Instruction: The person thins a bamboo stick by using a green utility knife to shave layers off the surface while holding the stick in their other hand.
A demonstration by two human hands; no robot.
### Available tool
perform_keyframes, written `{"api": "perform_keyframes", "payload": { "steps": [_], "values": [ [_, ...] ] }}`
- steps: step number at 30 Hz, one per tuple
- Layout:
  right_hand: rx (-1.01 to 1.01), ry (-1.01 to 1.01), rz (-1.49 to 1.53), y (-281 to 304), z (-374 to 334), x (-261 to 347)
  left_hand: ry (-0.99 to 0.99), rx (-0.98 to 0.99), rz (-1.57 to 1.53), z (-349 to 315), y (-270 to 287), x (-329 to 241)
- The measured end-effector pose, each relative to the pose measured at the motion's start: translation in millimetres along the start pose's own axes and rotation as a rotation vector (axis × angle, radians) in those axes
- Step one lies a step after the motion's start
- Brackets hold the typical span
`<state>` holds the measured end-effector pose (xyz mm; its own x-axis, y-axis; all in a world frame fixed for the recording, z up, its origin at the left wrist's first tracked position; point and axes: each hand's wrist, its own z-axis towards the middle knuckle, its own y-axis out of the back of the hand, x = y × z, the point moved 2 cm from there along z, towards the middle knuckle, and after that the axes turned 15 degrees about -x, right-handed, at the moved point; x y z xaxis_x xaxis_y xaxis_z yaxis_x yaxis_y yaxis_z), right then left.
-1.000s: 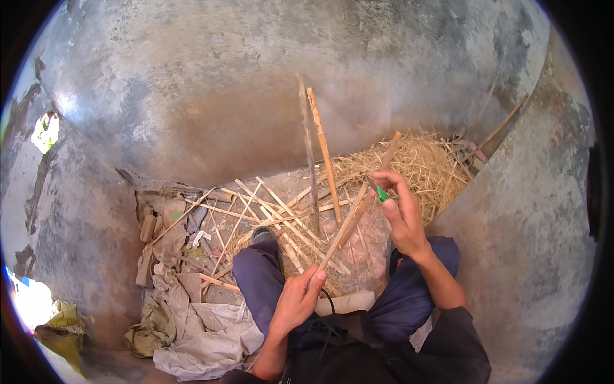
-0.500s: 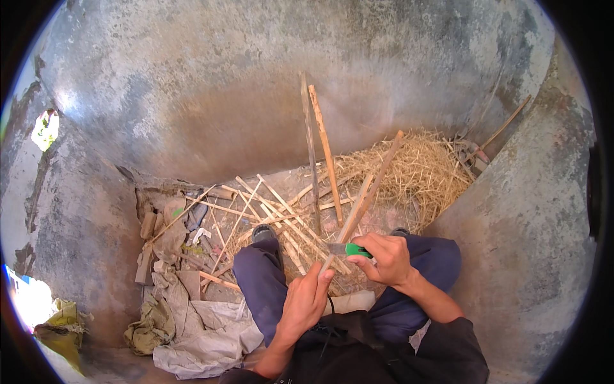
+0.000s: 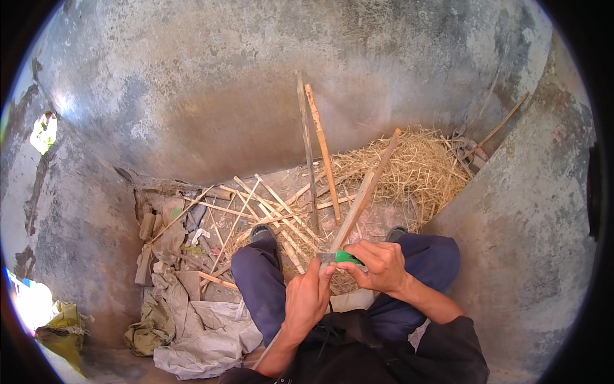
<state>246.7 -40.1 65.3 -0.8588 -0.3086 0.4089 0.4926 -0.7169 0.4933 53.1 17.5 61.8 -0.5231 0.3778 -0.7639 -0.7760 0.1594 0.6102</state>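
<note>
Between my knees, my left hand is closed around the near end of a pale wooden strip, which points away toward the far wall. My right hand grips a knife by its bright green handle. Its short grey blade lies across the strip, right beside my left thumb and fingers. Both hands are close together, almost touching. My fingers partly hide the blade and the strip's near end. Just behind the strip, a browner stick slants up to the right.
Cut sticks lie crisscrossed on the ground ahead. Two tall sticks lean against the curved concrete wall. A straw heap fills the far right corner. Pale sacking and scraps lie at left.
My right hand and the knife have moved slightly left and nearer me along the strip, toward my left hand. My left hand stays almost in place.
</note>
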Motion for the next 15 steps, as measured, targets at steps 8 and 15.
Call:
{"api": "perform_keyframes", "payload": {
  "steps": [8,15],
  "values": [
    [-0.060,-0.086,-0.079,4,10,-30,0.025,0.009,0.052,-11,-1,21],
    [-0.057,-0.086,-0.030,2,8,-32,0.089,0.068,-0.118,-12,9,11]
  ]
}}
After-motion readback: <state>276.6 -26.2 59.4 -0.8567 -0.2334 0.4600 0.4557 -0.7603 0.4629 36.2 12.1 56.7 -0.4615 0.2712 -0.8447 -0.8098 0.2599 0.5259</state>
